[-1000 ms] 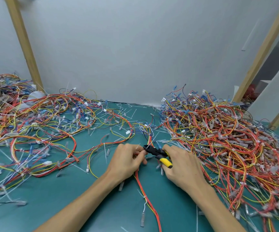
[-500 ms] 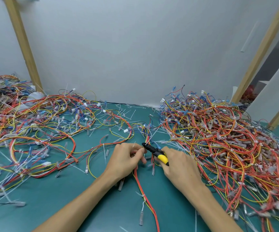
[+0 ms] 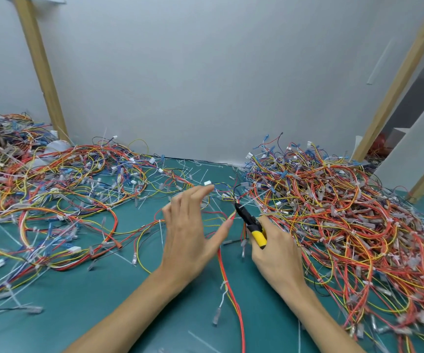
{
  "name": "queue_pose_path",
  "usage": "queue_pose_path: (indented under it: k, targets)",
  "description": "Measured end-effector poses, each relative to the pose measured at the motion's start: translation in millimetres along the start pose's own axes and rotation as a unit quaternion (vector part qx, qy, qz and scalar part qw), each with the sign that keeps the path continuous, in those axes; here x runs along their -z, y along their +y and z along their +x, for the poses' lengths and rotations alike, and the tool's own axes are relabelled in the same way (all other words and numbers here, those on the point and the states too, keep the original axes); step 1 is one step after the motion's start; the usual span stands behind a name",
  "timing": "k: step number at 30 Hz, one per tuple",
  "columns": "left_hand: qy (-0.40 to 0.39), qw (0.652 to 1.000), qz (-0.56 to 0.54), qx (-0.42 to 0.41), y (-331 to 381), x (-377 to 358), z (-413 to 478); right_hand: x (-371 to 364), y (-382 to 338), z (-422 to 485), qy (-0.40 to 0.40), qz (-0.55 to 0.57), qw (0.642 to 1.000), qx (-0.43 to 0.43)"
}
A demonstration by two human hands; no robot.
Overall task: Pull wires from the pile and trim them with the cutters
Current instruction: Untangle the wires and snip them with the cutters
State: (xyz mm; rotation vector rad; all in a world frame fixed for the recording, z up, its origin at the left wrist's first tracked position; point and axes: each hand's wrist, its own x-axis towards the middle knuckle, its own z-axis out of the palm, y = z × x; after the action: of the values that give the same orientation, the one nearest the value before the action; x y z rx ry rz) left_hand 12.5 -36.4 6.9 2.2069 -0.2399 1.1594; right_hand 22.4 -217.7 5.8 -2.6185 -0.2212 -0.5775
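Observation:
My right hand [image 3: 275,247] grips the cutters [image 3: 253,225], yellow-handled with black jaws pointing up-left toward a knot of wires. A red and yellow wire bundle [image 3: 228,289] runs from those jaws down between my forearms to the near edge. My left hand [image 3: 191,225] hovers above the table with fingers spread and straight, holding nothing, its thumb tip close to the bundle. A large tangled wire pile [image 3: 333,220] of red, orange, yellow and blue wires lies to the right. Another spread of wires [image 3: 53,200] covers the left.
The green table mat [image 3: 91,301] shows in front of my arms, strewn with loose connectors and white cable-tie offcuts. A grey wall stands behind the piles. Wooden posts [image 3: 42,70] lean at the left and the right.
My left hand has let go of the wires, opened and lifted up and away. My right hand with the cutters has shifted slightly, jaws now pointing up-left at the knot.

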Motion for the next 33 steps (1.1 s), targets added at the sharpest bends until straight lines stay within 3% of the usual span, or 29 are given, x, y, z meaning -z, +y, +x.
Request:
queue_pose_path:
  k: [2, 5, 8, 9, 11, 14, 20, 22, 25, 27, 30, 33]
  targets:
    - [0.021, 1.0, -0.016, 0.011, 5.0, 0.3, -1.5, -2.9, -0.7, -0.6, 0.014, 0.013, 1.0, -0.017]
    - [0.008, 0.988, -0.088, 0.129, 13.5, -3.5, -6.7, -7.3, -2.2, -3.1, 0.016, 0.002, 0.999, -0.028]
    - [-0.077, 0.929, -0.208, 0.296, 16.5, -6.2, -5.5, -8.2, -1.4, -2.7, 0.02, 0.011, 0.999, -0.029]
    - [-0.101, 0.915, -0.229, 0.316, 14.2, -7.5, -4.3, -8.1, -0.5, -1.8, 0.02, 0.018, 0.999, -0.029]
    - [-0.135, 0.917, -0.236, 0.293, 7.6, -7.4, -1.5, -7.9, 1.7, 0.1, 0.02, 0.033, 0.999, -0.028]
    - [-0.168, 0.948, -0.168, 0.212, -3.3, -2.0, 3.4, -8.5, 5.1, 2.8, 0.015, 0.062, 0.998, -0.023]
    - [-0.049, 0.987, -0.037, 0.152, -10.5, 6.2, 10.8, -7.9, 10.2, 6.5, 0.001, 0.138, 0.99, 0.008]
    - [-0.063, 0.988, 0.006, 0.142, -10.3, 9.6, 13.5, -7.2, 10.1, 6.9, -0.003, 0.165, 0.986, 0.022]
    - [-0.124, 0.981, 0.011, 0.152, -10.1, 11.3, 13.6, -6.9, 8.6, 6.7, -0.005, 0.177, 0.984, 0.034]
    - [-0.131, 0.986, 0.007, 0.105, -11.2, 9.8, 12.9, -7.2, 7.7, 7.4, -0.008, 0.179, 0.983, 0.037]
    - [-0.08, 0.996, -0.005, 0.041, -12.6, 8.4, 14.2, -7.1, 8.3, 9.8, -0.008, 0.184, 0.982, 0.034]
    - [-0.034, 0.998, -0.024, 0.041, -11.4, 7.5, 13.1, -7.0, 8.7, 11.8, -0.008, 0.179, 0.983, 0.026]
